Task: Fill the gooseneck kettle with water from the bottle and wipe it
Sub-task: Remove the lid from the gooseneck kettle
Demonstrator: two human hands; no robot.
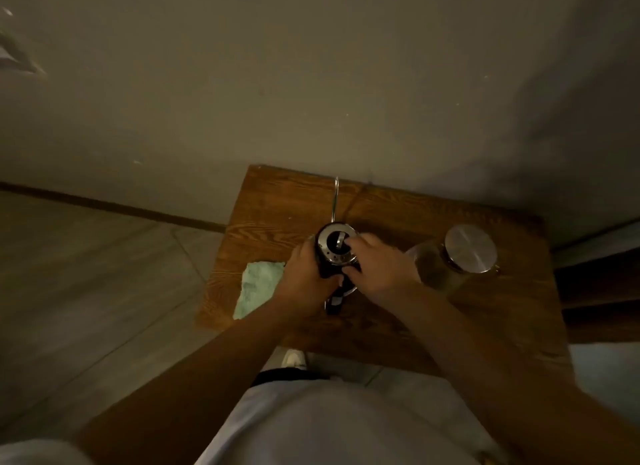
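Wooden table (398, 201) against a plain wall (311, 84), tiled floor (86, 274).

The room is dim and yellow-brown, and everything I see looks soft and grainy. The brightest glint comes off the round brushed-metal lid (470, 248) to my right. My forearms blur toward the bottom, and the wide lens bends the brown wooden tabletop (277, 201) and the wall near the edges.
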